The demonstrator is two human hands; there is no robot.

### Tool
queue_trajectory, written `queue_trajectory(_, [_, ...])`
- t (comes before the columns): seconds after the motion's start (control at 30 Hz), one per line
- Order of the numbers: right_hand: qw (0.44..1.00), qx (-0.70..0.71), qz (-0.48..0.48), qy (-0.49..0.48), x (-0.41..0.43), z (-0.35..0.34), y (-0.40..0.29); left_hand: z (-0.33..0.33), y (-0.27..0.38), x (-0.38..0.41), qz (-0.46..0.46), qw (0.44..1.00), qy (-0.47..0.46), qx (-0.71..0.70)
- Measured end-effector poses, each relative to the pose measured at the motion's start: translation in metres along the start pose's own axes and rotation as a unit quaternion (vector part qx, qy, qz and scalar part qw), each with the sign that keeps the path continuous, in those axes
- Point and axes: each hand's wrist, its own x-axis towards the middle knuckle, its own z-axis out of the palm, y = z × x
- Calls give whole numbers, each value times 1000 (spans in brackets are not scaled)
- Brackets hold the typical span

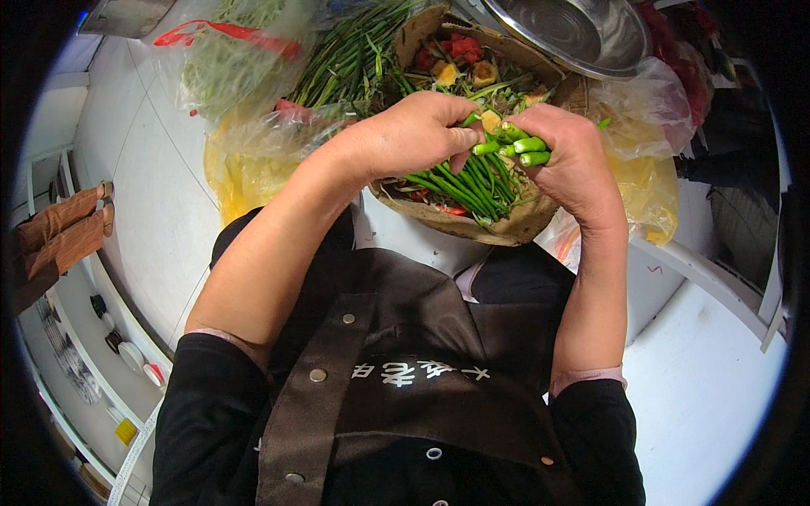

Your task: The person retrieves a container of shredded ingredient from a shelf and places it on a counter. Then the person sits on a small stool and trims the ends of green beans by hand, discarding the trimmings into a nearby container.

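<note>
Several thick green stalks [530, 147], perhaps garlic scapes or green peppers, are bunched in my right hand [573, 152], their pale cut ends facing left. Close beside them my left hand [421, 133] pinches a small green piece [472, 119] between thumb and finger. Below both hands, long thin green stems [471, 188] lie across a cardboard box [481, 231]. Inside the box are vegetable scraps, red chunks [465, 49] and yellowish pieces [446, 73]. A pile of long green stalks [354, 54] lies to the box's upper left.
A metal basin [573, 35] stands at the upper right. Clear plastic bags [234, 69] of greens lie upper left, with yellow plastic [250, 180] around the box. At the far left are another person's legs [63, 231] and shelves with dishes [130, 356].
</note>
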Motion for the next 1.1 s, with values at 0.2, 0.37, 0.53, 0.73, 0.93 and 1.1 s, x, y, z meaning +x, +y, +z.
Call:
queue_trajectory(0.2, [996,-43,-35,73,3,-1,-9,1,-3,3,-56,975,2,-217])
queue_trajectory(0.37, [983,-82,-87,137,7,1,-13,-4,-13,4,-48,915,-46,-399])
queue_trajectory(0.53, [969,-99,-104,200,10,5,-12,-4,-11,5,-41,879,-66,-471])
queue_trajectory(0.73, [969,-184,-32,164,14,10,-5,-13,-6,4,-17,884,18,-467])
queue_trajectory(0.93, [936,-330,114,-52,41,50,49,-22,-13,18,-20,952,286,-104])
queue_trajectory(1.1, [941,-233,195,-150,51,144,108,-21,-20,22,24,917,384,101])
